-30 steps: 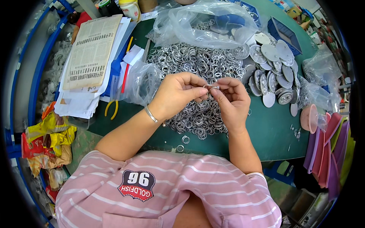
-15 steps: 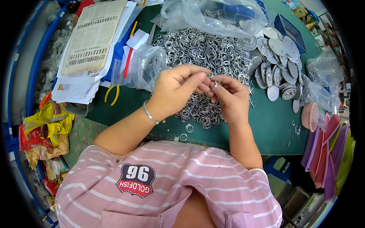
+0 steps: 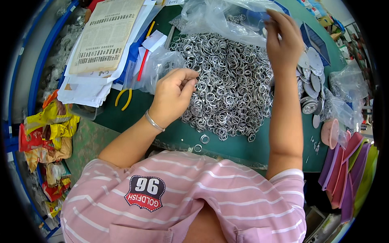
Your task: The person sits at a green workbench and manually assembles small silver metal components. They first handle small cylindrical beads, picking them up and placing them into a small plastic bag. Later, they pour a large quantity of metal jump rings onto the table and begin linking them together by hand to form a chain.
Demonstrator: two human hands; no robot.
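Observation:
My left hand [image 3: 173,94], with a silver bangle [image 3: 154,121] on its wrist, is at the left edge of a large pile of silver metal rings [image 3: 227,81]. Its thumb and fingers are pinched together, and whatever they hold is hidden. My right hand [image 3: 286,44] is stretched out at the far right, over the edge of a clear plastic bag [image 3: 206,20]. Its fingers are apart and somewhat blurred, and no object shows in them. Round silver medallions [image 3: 311,81] lie heaped to the right of that forearm.
A newspaper [image 3: 103,36] tops stacked papers at the left, near yellow-handled pliers [image 3: 130,97] and a red pen [image 3: 142,65]. Two loose rings [image 3: 197,148] lie near the table's front edge. A blue tray [image 3: 315,43] and a pink bowl [image 3: 330,133] stand at the right.
My hands, together over the rings with a small silver piece between them, have parted. The right has reached far and to the right; the left has drawn back left.

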